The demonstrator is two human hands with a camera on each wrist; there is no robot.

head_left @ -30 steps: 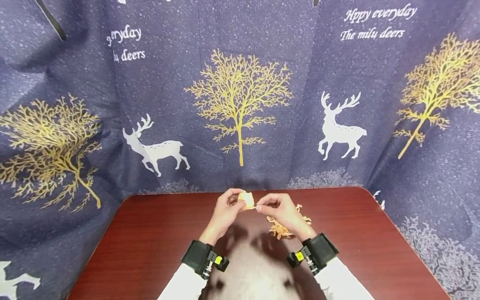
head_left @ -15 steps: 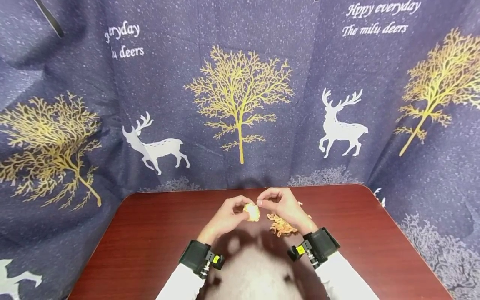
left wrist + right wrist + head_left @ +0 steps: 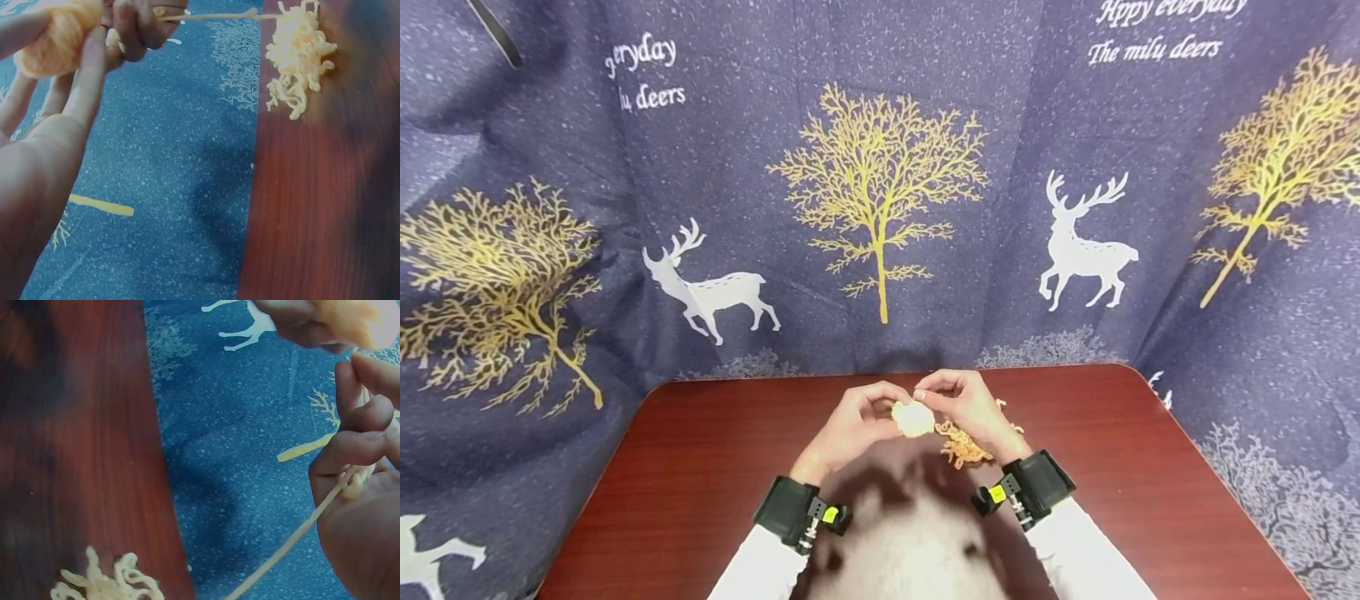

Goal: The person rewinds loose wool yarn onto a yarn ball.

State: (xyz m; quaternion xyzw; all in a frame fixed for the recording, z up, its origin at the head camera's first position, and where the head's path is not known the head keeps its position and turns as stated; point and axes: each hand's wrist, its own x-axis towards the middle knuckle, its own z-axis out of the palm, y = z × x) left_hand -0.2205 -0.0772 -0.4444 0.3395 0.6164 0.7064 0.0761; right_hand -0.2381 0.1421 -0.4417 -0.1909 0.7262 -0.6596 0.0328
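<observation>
A small pale-yellow yarn ball [image 3: 913,418] is gripped between the thumb and fingers of my left hand [image 3: 850,427], above the table. In the left wrist view the wound strands of the ball [image 3: 59,40] show up close. My right hand [image 3: 964,408] is just right of the ball and pinches the yarn strand [image 3: 284,547] between thumb and forefinger. Its other fingers curl over the strand, which runs through the palm. From there the strand leads down to a loose, curly heap of yarn [image 3: 964,446] on the table, partly hidden by my right hand in the head view.
Under the hands lies a reddish-brown wooden table [image 3: 700,467], with a pale glare in front. Its far edge meets a dark blue curtain [image 3: 820,333] printed with deer and golden trees. Both wrists wear black straps with small cameras.
The ball has shifted right and slightly down in my left hand, closer to the right hand, and its face has turned. My right fingertips have risen a little from beside the ball to its upper edge.
</observation>
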